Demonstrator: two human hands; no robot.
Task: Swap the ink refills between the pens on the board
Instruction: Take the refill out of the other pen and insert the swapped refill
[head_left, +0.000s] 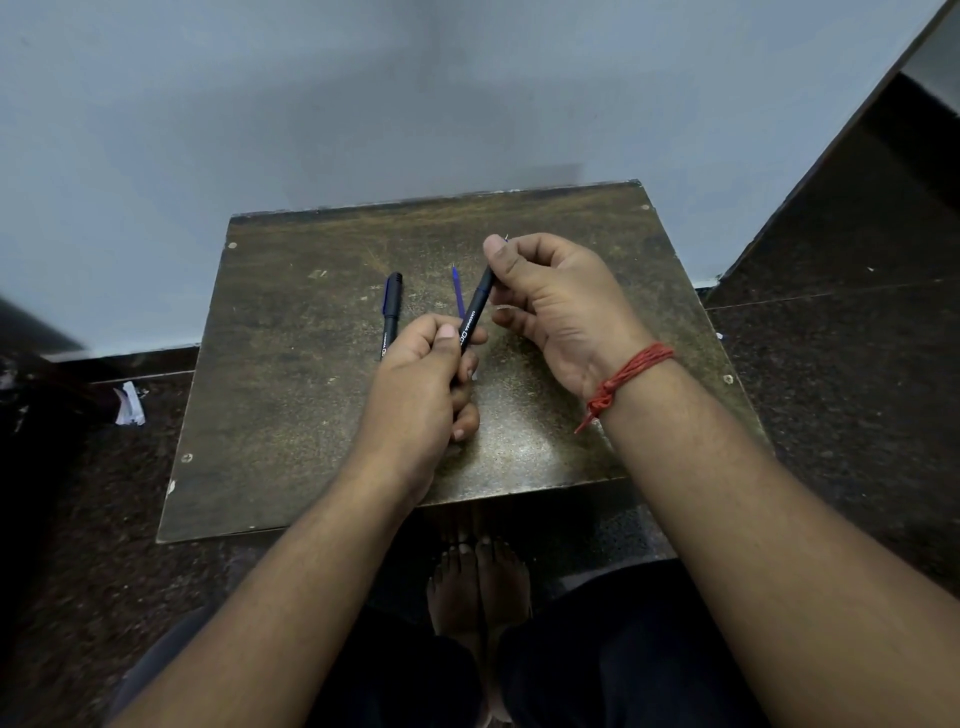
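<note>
A black pen (474, 312) with white lettering is held slanted above the worn brown board (291, 405). My left hand (421, 395) grips its lower barrel, and my right hand (556, 306) pinches its upper end between thumb and fingers. A thin tip pokes out just past my right thumb. A second black pen (391, 312) with a blue clip lies on the board left of my hands, cap end pointing away from me. A blue ink refill (458, 291) lies on the board behind the held pen, partly hidden by it.
The board rests low over a dark speckled floor (831, 395), close to a pale blue wall (363, 104). A crumpled white paper scrap (129, 404) lies on the floor to the left. My bare feet (478, 587) show below the board's near edge.
</note>
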